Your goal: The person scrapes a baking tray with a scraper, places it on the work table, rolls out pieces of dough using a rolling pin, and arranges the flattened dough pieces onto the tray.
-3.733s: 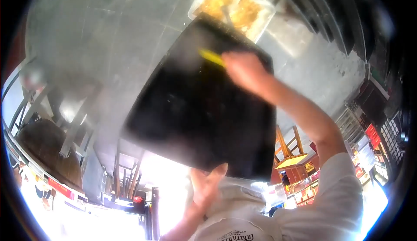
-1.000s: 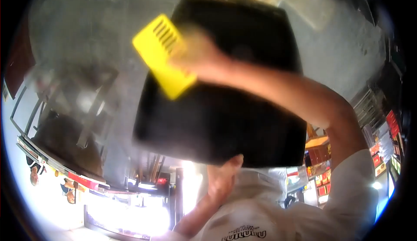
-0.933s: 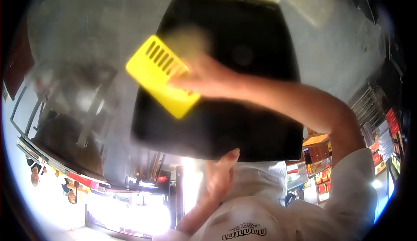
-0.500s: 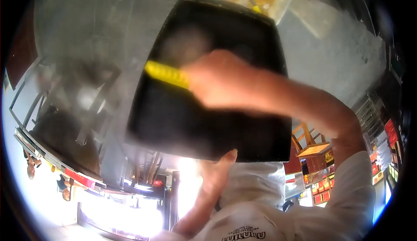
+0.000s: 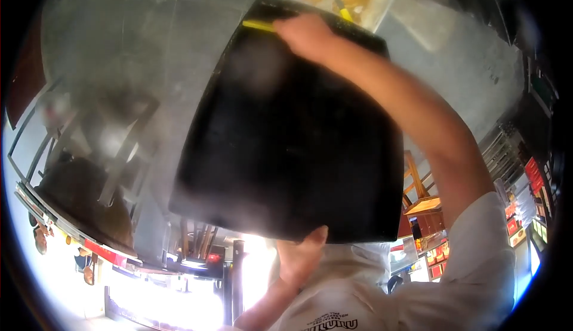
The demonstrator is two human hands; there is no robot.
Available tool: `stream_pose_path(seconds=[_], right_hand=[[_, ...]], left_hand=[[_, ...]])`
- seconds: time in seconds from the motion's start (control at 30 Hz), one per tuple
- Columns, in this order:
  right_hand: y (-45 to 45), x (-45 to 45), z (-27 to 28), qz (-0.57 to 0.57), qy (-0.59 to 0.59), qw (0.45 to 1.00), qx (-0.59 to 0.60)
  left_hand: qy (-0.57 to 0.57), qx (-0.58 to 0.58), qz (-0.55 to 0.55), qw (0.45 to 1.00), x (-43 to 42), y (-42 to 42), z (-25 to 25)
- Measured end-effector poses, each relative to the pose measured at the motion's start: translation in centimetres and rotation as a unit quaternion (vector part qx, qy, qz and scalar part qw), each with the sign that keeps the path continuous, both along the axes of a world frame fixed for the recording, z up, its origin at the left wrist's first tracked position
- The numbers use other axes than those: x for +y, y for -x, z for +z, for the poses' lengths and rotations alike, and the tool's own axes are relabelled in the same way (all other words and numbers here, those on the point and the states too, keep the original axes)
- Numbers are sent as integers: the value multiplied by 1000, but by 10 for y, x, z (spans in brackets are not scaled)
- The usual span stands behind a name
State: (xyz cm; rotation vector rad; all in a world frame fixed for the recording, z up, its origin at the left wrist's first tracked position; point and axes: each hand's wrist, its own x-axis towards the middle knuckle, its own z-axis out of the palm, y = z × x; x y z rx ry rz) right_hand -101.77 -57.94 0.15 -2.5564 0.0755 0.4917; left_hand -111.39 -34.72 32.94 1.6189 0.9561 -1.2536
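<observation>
A large black tray (image 5: 286, 146) is tilted in front of me, its flat face filling the middle of the head view. At its near edge my left hand (image 5: 302, 252) grips the rim, with the thumb on top and the fingers hidden beneath. My right hand (image 5: 307, 35) is near the tray's far edge, closed on a thin yellow strip-like tool (image 5: 259, 26) that points left. The tool lies at or just over the tray's surface; its exact kind is unclear.
Past the far edge stands a pale container (image 5: 387, 2) with orange-brown contents and a yellow-ended tool (image 5: 345, 13) across it. Grey floor surrounds the tray. Wooden stools (image 5: 422, 205) are at right, dark furniture (image 5: 89, 188) at left. People (image 5: 39, 238) appear at lower left.
My right hand has moved the yellow tool from the middle of the tray to its far edge. The tray's near edge and my left hand have shifted slightly lower in view.
</observation>
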Motion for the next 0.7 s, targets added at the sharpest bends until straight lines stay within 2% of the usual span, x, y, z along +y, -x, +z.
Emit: stream_pose_path(seconds=[0.13,0.2,0.27,0.33,0.37,0.4,0.43,0.47,0.5,0.6,0.63,0.67,0.7], right_hand=[[53,28,81,45,-37,998,-5],[70,38,92,36,-62,997,-6],[65,30,70,33,-49,998,-37],[43,11,11,9,-21,999,-28],[34,2,-29,-13,6,1000,13],[24,-10,-57,-35,38,996,68],[22,-26,-77,-54,40,997,43],[17,-30,-80,-47,57,993,96],[24,-29,-92,-54,51,996,55],[29,-35,-111,-64,82,994,-26],[30,-25,-96,-68,88,993,-38],[25,-28,-81,-64,101,990,70],[28,-30,-79,-81,90,990,78]], left_hand=[[48,7,88,995,18,5,-12],[29,47,27,998,27,0,-8],[39,66,-36,996,36,0,-4],[76,65,-102,990,45,1,-3],[75,42,-123,989,49,5,0],[48,11,-133,990,52,13,2],[23,-19,-143,989,53,21,4],[14,4,-116,993,50,20,0],[5,27,-89,996,48,20,-4],[4,-9,70,997,18,18,-10],[-25,30,42,998,40,31,-6],[-51,71,13,996,62,44,-2],[-34,62,48,996,42,30,-1]])
